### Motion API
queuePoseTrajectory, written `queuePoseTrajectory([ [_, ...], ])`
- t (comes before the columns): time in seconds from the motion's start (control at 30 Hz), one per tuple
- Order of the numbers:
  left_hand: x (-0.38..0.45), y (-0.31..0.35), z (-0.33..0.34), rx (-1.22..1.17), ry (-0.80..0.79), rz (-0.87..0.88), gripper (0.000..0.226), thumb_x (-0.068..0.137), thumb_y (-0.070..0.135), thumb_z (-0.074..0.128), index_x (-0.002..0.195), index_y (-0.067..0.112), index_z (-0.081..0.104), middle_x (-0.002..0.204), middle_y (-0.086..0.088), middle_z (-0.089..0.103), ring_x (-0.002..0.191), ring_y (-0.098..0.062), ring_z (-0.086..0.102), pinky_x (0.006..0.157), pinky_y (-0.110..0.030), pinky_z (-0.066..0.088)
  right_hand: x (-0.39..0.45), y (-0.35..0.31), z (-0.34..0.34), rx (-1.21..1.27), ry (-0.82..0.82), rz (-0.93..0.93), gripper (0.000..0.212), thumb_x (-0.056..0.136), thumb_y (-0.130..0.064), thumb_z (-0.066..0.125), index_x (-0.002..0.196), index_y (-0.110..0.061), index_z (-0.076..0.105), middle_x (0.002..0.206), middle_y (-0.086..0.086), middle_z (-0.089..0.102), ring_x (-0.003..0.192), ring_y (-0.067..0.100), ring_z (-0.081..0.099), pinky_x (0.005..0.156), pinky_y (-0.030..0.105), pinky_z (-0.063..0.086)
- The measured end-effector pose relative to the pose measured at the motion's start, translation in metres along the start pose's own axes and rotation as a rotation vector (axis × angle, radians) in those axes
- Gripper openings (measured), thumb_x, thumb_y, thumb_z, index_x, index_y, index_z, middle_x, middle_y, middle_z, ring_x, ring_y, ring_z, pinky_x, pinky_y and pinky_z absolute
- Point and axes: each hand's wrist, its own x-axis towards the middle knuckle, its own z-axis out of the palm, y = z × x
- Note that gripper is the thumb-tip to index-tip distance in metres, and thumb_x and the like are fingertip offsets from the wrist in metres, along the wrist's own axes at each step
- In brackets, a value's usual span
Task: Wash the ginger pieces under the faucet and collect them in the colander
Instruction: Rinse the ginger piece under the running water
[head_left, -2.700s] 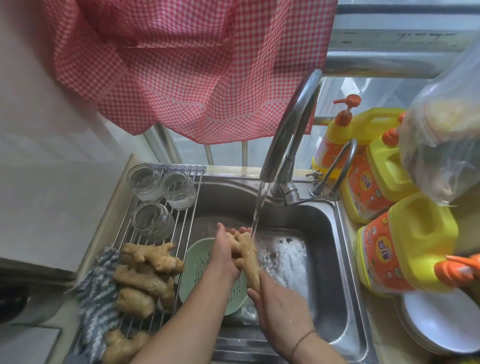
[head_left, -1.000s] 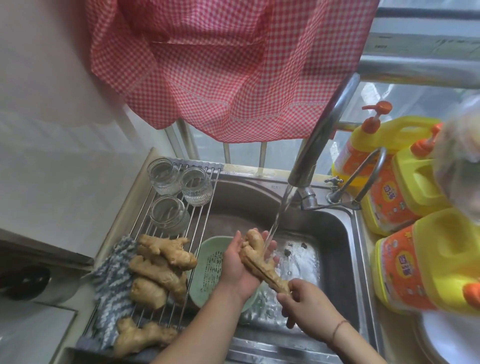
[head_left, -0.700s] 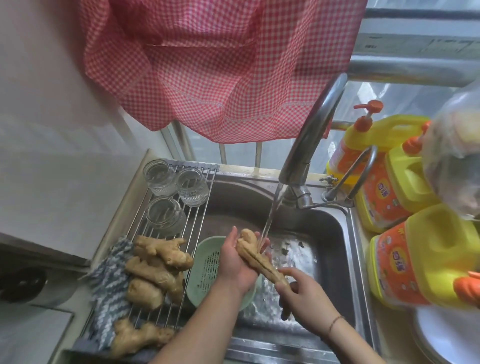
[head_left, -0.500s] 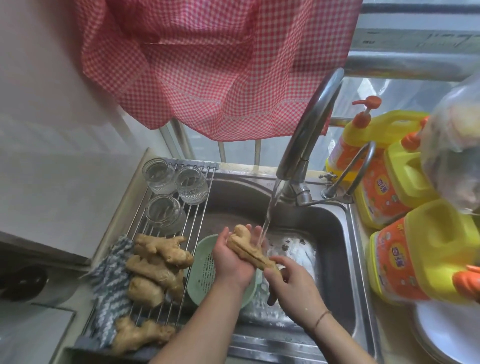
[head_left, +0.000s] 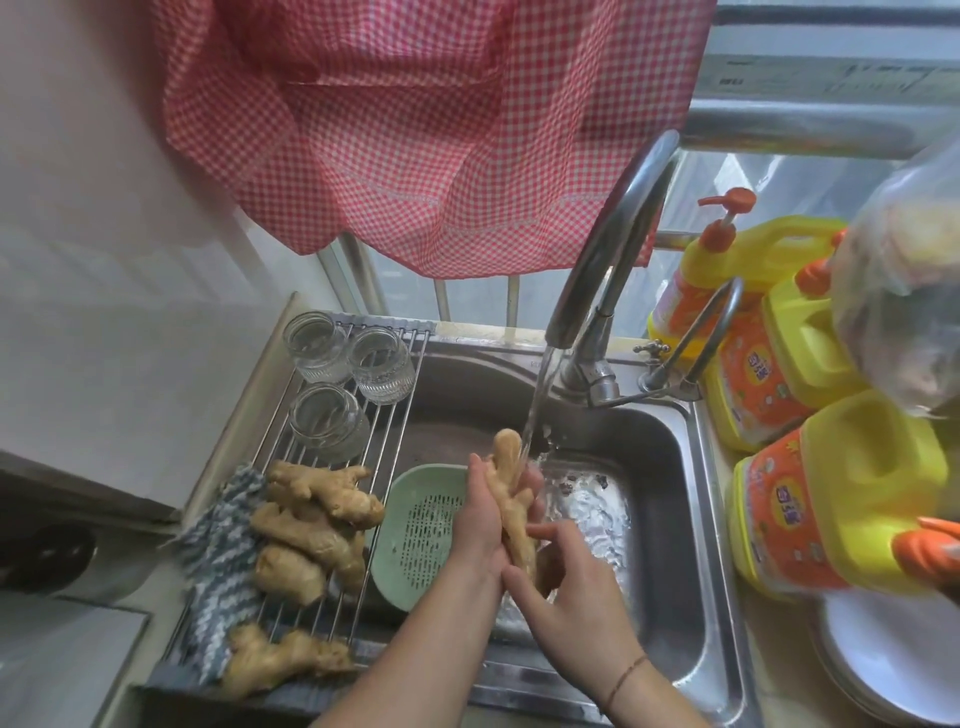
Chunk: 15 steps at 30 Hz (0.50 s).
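The left hand's fingers are wrapped around the ginger piece, clamping its middle from the left side, while the right hand's fingers close on its lower end from the right. The piece stands nearly upright between the two palms, its long axis running away from the wrists toward the faucet, so its top knob pokes out above the fingers and just meets the water stream. The left hand is nearer the colander, which sits in the sink just to the left of the fingers; dropping the piece there looks like a short leftward move. Both forearms rise from the near edge, converging. Further left, on the wire rack, the remaining ginger pieces wait unwashed, it seems.
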Motion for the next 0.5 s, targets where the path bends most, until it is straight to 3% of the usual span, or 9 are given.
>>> queuePoseTrajectory([
  [0.07, -0.001, 0.003, -0.002, 0.053, 0.007, 0.000, 0.066, 0.098, 0.060, 0.031, 0.129, 0.009, 0.060, 0.074, -0.004, 0.064, 0.059, -0.012, 0.059, 0.048, -0.022, 0.049, -0.003, 0.001, -0.003, -0.005, -0.022, -0.050, 0.025, 0.076, -0.047, 0.068, 0.094, -0.043, 0.052, 0.076, -0.015, 0.064, 0.062, 0.011, 0.061, 0.057, 0.029, 0.050],
  [0.13, -0.004, 0.003, -0.002, 0.073, -0.003, -0.033, 0.070, 0.097, 0.062, 0.029, 0.124, 0.007, 0.062, 0.076, -0.005, 0.064, 0.061, -0.014, 0.061, 0.047, -0.021, 0.048, -0.004, 0.002, -0.006, -0.008, -0.031, -0.072, 0.025, 0.074, -0.049, 0.068, 0.094, -0.045, 0.053, 0.073, -0.012, 0.065, 0.062, 0.011, 0.061, 0.057, 0.027, 0.050],
  [0.23, -0.015, 0.005, 0.001, 0.012, -0.063, -0.094, 0.061, 0.099, 0.055, 0.039, 0.127, 0.006, 0.061, 0.084, -0.007, 0.065, 0.072, -0.016, 0.063, 0.052, -0.022, 0.052, 0.007, 0.006, -0.017, 0.005, -0.016, -0.073, 0.013, 0.078, -0.038, 0.072, 0.085, -0.035, 0.061, 0.064, -0.006, 0.064, 0.060, 0.010, 0.060, 0.054, 0.018, 0.045],
  [0.37, -0.018, 0.008, 0.000, -0.081, -0.116, -0.059, 0.042, 0.101, 0.027, 0.048, 0.138, 0.006, 0.051, 0.098, -0.013, 0.066, 0.086, -0.023, 0.066, 0.072, -0.031, 0.056, 0.036, 0.011, -0.046, -0.025, 0.113, -0.053, 0.014, 0.084, -0.024, 0.070, 0.073, -0.030, 0.063, 0.063, -0.008, 0.065, 0.062, 0.007, 0.062, 0.059, 0.017, 0.048],
  [0.5, -0.019, 0.010, -0.005, -0.127, -0.166, -0.036, 0.036, 0.101, 0.026, 0.047, 0.132, 0.010, 0.057, 0.116, -0.014, 0.063, 0.107, -0.029, 0.061, 0.101, -0.047, 0.045, 0.059, 0.008, -0.067, -0.017, 0.148, -0.059, 0.013, 0.083, -0.020, 0.071, 0.091, -0.030, 0.066, 0.082, -0.014, 0.069, 0.073, 0.002, 0.065, 0.066, 0.010, 0.050],
])
